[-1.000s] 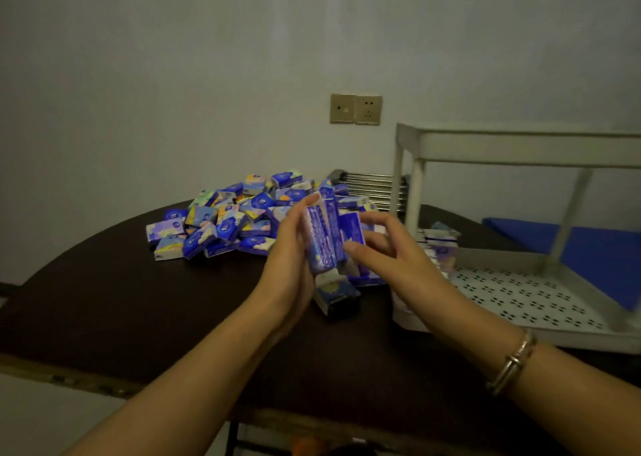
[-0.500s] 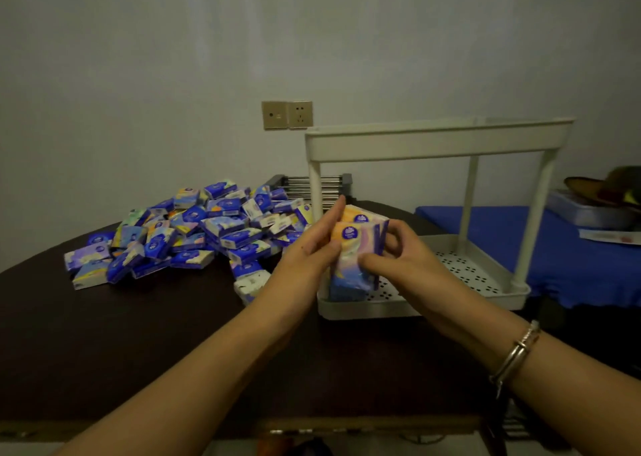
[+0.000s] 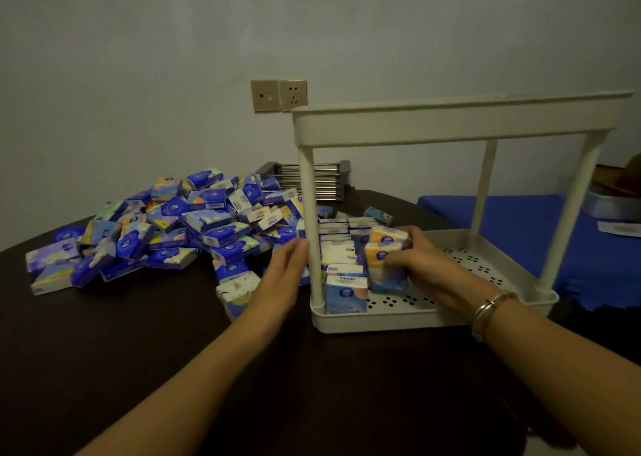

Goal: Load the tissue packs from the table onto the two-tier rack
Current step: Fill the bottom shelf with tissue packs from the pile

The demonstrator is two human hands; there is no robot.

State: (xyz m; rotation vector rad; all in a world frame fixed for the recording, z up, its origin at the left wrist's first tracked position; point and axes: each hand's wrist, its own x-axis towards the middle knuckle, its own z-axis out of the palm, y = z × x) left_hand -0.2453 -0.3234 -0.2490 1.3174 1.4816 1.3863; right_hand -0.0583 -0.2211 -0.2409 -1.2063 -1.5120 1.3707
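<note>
A heap of blue and pastel tissue packs (image 3: 180, 226) lies on the dark table, left of the cream two-tier rack (image 3: 433, 317). Several packs (image 3: 338, 247) stand upright in a row along the left side of the rack's lower tray. My right hand (image 3: 416, 258) is inside the lower tier, gripping a small stack of orange-and-blue tissue packs (image 3: 385, 261) that rests on the perforated tray beside that row. My left hand (image 3: 288, 275) hovers flat just outside the rack's front left post, fingers apart, holding nothing. The upper tier (image 3: 451, 122) shows only its rim.
A loose pack (image 3: 237, 291) lies near my left wrist. A metal rod rack (image 3: 312, 181) stands behind the heap by the wall, under two wall sockets (image 3: 279, 95). A blue-covered surface (image 3: 520, 219) lies right of the table.
Both hands held the stack in front of the rack before. Now my right hand has carried it into the lower tier, and my left hand has let go and drawn back left.
</note>
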